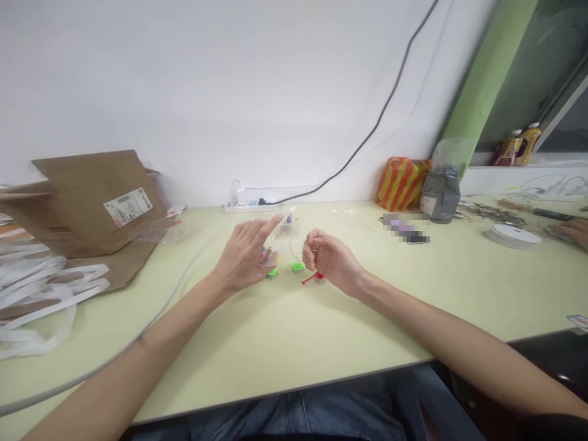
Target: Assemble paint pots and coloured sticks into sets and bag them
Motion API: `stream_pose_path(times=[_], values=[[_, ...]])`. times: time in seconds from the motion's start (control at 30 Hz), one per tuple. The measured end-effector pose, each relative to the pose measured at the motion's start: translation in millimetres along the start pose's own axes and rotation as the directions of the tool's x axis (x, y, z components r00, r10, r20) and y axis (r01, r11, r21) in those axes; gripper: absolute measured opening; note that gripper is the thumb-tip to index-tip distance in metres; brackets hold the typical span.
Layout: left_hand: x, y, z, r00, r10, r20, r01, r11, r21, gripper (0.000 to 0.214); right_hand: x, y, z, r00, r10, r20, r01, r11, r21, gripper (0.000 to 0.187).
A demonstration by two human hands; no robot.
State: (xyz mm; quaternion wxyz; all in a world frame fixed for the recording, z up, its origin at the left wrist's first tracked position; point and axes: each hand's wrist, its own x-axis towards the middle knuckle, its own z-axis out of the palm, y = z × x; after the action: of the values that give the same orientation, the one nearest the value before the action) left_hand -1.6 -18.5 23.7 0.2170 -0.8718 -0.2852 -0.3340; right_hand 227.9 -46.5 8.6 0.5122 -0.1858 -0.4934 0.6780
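The left hand (pixel 243 257) stands open, its fingers spread and its index finger pointing toward 12 o'clock, while the right hand (pixel 329 260) curls loosely. I cannot tell whether either hand grasps anything (a clear plastic bag (pixel 283 236) stands between them, but the film is too faint to show a pinch). Just below the hands, on the pale green table (pixel 275 361), sit 3 small round pieces: a green-topped piece (pixel 272 274), a second green piece (pixel 298 267), and a red piece (pixel 316 277) with a thin red stick. A careless sweep of the right wrist could catch that stick and knock the red piece over. Thin film can slip from dry fingers, which could spill the small colored bits (pixel 267 256) inside the bag. If the round pieces roll, they could travel toward the table edge at 6 o'clock. The gray cable (pixel 114 346) near the left forearm could also snag an arm.
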Motion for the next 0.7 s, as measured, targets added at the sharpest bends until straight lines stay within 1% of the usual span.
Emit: stream_pose_path(times=[0.23,0.4,0.53,0.7], values=[[0.0,4.4,3.9,1.000,0.017,-0.014,-0.017,1.000,-0.009,0.086,-6.1,-5.4,9.7,0.993,0.080,0.091,-0.086,0.994,0.064,0.014],[-1.2,4.4,7.8,1.000,0.022,-0.011,-0.022,1.000,-0.006,0.083,-6.4,-5.6,8.0,0.986,0.095,0.138,-0.109,0.989,0.096,0.013],[-1.6,4.4,8.4,1.000,0.027,-0.007,-0.027,1.000,-0.013,0.084,-6.2,-5.2,5.9,0.984,0.084,0.157,-0.104,0.987,0.124,0.010],[-1.7,4.3,8.9,1.000,0.020,-0.008,-0.020,1.000,-0.016,0.084,-7.3,-5.4,8.2,0.984,0.098,0.152,-0.115,0.987,0.111,0.008]])
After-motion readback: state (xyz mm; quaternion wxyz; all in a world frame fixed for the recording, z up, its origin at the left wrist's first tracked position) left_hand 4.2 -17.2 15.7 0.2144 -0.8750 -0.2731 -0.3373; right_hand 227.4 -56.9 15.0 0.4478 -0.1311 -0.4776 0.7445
